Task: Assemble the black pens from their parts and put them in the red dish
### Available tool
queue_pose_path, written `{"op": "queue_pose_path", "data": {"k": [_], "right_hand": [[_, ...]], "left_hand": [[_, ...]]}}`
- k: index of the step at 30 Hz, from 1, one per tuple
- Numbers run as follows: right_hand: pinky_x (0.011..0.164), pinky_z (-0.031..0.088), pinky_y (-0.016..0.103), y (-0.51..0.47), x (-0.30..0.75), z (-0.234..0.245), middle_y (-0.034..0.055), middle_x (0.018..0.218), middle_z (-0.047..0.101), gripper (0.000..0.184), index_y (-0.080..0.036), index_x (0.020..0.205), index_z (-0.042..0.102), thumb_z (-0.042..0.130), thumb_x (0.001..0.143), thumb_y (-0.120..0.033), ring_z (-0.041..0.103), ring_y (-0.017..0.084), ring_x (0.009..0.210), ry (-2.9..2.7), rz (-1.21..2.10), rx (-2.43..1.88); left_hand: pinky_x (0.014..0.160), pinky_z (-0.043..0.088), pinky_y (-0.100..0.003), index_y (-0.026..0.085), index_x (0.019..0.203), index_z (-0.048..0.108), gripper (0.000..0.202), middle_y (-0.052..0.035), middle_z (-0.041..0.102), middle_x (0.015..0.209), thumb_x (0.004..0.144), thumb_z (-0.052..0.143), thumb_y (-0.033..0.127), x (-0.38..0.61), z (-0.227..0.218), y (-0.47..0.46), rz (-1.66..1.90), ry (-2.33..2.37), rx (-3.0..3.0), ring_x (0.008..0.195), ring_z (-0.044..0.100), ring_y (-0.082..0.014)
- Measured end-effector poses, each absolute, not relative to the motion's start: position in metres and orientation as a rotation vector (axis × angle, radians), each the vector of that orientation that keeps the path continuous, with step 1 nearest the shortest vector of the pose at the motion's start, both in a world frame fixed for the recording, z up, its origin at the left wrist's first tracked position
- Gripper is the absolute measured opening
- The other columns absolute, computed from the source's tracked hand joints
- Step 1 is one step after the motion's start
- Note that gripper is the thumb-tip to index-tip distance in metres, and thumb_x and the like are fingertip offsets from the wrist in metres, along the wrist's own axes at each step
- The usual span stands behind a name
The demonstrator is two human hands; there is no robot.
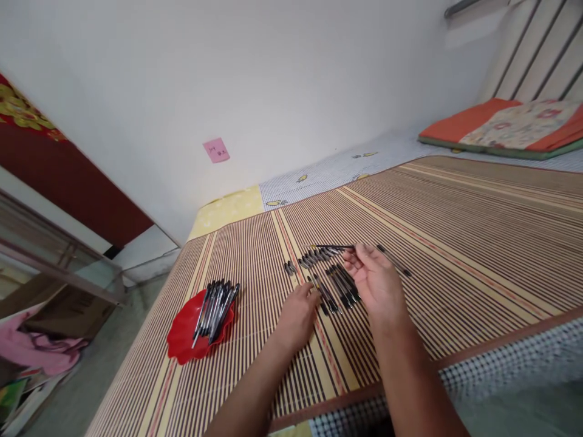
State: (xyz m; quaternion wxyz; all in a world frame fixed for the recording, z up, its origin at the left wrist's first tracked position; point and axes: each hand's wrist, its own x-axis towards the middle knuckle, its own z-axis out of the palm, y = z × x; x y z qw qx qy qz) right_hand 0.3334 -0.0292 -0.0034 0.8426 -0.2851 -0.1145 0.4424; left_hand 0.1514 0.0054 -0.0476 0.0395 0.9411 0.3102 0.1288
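Note:
My right hand [376,276] is raised over the mat, its thumb and fingers pinching a thin black pen refill [334,246] that points left. Lower and to the left, my left hand [298,312] rests on the mat with fingers curled. Its fingertips meet the edge of the laid-out pen parts, and what they hold, if anything, is hidden. Between the hands lie dark pen barrels [344,285] in a slanted row. Short black pen caps [314,258] line up behind them, with a few small caps [289,267] apart at the left.
A red scalloped plate [180,337] holds several clear pens with black caps [216,306]. Another dark pen [396,262] lies right of my right hand. The striped mat [455,243] covers the bed. Folded bedding [496,127] sits far right; a pink note [216,150] is on the wall.

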Motion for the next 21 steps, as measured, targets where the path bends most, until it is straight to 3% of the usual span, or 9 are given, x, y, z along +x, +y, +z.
{"op": "queue_pose_path", "data": {"k": [7,11,16,21], "right_hand": [[0.056,0.052,0.017,-0.030,0.337,-0.002,0.0001,0.074,0.069,0.024,-0.017,0.074,0.067,0.088,0.065,-0.025,0.063,0.009,0.063,-0.239,0.915,-0.587],[0.054,0.051,0.017,-0.030,0.338,-0.003,-0.0004,0.073,0.069,0.025,-0.018,0.074,0.067,0.089,0.064,-0.025,0.061,0.009,0.062,-0.235,0.905,-0.585],[0.056,0.052,0.018,-0.028,0.337,-0.005,-0.0002,0.073,0.069,0.028,-0.017,0.074,0.067,0.090,0.063,-0.027,0.061,0.009,0.062,-0.255,0.894,-0.596],[0.058,0.053,0.020,-0.027,0.331,-0.005,0.0010,0.074,0.069,0.030,-0.017,0.076,0.067,0.090,0.063,-0.032,0.066,0.011,0.066,-0.306,0.881,-0.656]], "left_hand": [[0.079,0.049,-0.035,0.017,0.099,0.059,0.018,-0.0080,0.058,0.101,0.086,0.052,0.007,0.155,-0.042,0.010,0.079,0.906,3.106,0.092,0.054,-0.0236],[0.077,0.048,-0.034,0.017,0.096,0.060,0.013,-0.0081,0.057,0.099,0.089,0.052,0.010,0.153,-0.041,0.016,0.055,0.860,3.157,0.092,0.054,-0.0238],[0.083,0.048,-0.037,0.018,0.098,0.062,0.016,-0.0074,0.064,0.096,0.093,0.049,0.012,0.136,-0.035,0.019,0.396,0.969,2.831,0.093,0.058,-0.0229],[0.079,0.049,-0.033,0.022,0.103,0.067,0.018,-0.0069,0.067,0.102,0.095,0.051,0.027,0.106,-0.023,0.006,0.907,1.189,2.106,0.094,0.062,-0.0215]]}}
